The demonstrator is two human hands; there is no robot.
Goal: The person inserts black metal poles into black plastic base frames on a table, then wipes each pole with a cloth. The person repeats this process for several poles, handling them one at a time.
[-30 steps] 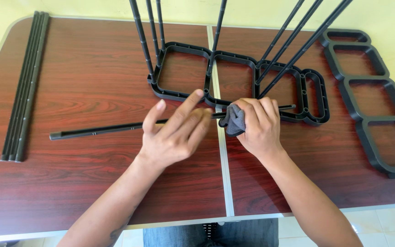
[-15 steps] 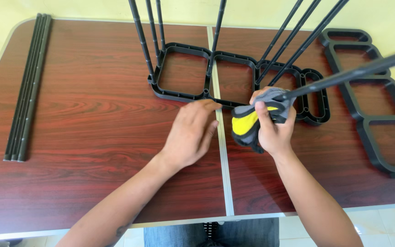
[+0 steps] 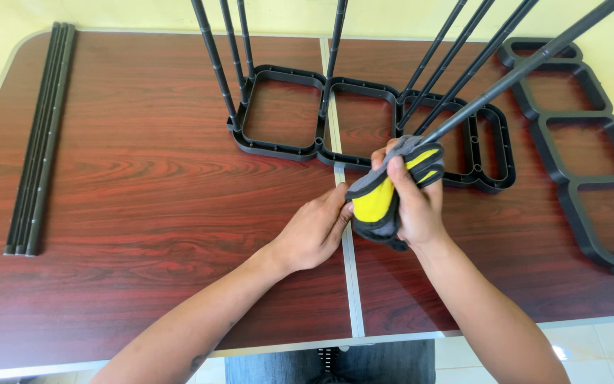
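Red-brown wooden table (image 3: 143,178), yellow wall (image 3: 108,13)

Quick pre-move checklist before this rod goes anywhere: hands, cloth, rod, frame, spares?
1. Right hand grip on cloth: ok, fingers wrapped around it.
2. Cloth around the rod end: ok, rod runs out of it, tilted up to the right.
3. Left hand support: ok, fingertips touch the cloth's lower end.
4. Frame flat on table, rods standing in it: ok.
5. Free socket for this rod: cannot tell.
6. Spare rods at table's left edge: ok, apart from the hands.
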